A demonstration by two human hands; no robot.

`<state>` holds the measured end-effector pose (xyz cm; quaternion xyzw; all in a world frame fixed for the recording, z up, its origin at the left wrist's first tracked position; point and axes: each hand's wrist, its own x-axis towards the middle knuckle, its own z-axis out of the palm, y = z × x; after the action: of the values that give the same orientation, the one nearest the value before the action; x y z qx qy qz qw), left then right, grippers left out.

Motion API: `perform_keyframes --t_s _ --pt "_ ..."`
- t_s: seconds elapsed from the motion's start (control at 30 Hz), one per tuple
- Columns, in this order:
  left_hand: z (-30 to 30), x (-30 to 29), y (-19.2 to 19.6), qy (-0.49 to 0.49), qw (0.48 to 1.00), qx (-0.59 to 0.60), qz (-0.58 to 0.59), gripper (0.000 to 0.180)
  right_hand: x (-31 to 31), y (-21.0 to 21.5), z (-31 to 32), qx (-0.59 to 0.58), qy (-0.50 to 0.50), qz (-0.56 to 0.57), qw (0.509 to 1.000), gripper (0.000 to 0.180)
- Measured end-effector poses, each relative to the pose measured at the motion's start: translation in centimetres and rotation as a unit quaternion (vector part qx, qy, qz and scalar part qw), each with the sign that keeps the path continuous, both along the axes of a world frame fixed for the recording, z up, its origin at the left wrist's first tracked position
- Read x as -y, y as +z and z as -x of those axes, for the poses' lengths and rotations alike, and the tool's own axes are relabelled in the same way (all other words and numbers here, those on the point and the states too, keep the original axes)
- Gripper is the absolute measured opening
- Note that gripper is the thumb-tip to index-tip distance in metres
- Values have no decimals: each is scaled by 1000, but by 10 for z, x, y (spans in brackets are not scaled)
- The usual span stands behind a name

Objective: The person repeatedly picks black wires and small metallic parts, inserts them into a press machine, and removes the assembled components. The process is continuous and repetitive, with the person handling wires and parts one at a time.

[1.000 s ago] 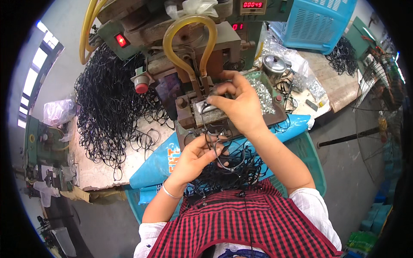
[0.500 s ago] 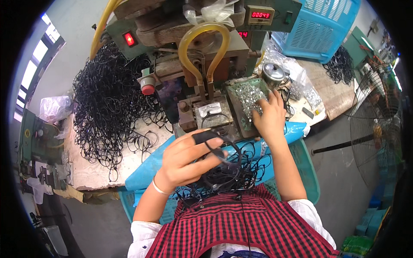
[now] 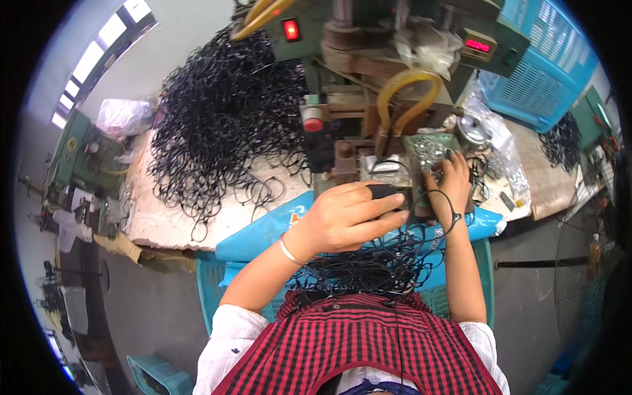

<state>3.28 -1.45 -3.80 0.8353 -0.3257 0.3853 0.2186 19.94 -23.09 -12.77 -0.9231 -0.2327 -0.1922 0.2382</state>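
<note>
My left hand, a black cover on one finger, is closed with its fingertips on a black cord loop, which hangs across to my right wrist. My right hand reaches into a green tray of small shiny metal pieces, thumb and fingers apart; whether a piece lies between the fingertips is too small to tell. Just beyond my left hand, another cord lies on the metal block of a press. Below my hands, a pile of black cord loops rests over my lap.
A large heap of black cord loops covers the left bench. A red-topped button sits on the press, below a yellow tube. A lidded metal pot and blue crate stand right, near a fan.
The view has shifted, so the bench appears farther right. My left hand has come closer to my right, and the cord loop now reaches over my right wrist. The right hand stays at the tray.
</note>
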Motion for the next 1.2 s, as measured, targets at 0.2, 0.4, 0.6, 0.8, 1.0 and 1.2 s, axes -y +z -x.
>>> perform_keyframes --t_s 0.2,0.4,0.6,0.8,1.0,1.2 --pt "52 1 -5 150 989 10 -6 38 2 3 -2 91 34 -44 994 10" --pt "68 -91 6 468 882 -27 49 18 0 19 -6 62 46 -134 988 6" --pt "77 -179 -105 577 725 -332 -176 19 -12 14 -5 -31 67 -214 974 12" --pt "60 -162 -85 514 846 -136 32 13 16 45 26 -235 54 -333 912 10" --pt "22 -135 -72 458 830 -68 313 14 -42 99 31 -262 248 -371 856 21" --pt "28 -85 -47 172 781 -71 596 8 -63 88 41 -275 236 -441 821 34"
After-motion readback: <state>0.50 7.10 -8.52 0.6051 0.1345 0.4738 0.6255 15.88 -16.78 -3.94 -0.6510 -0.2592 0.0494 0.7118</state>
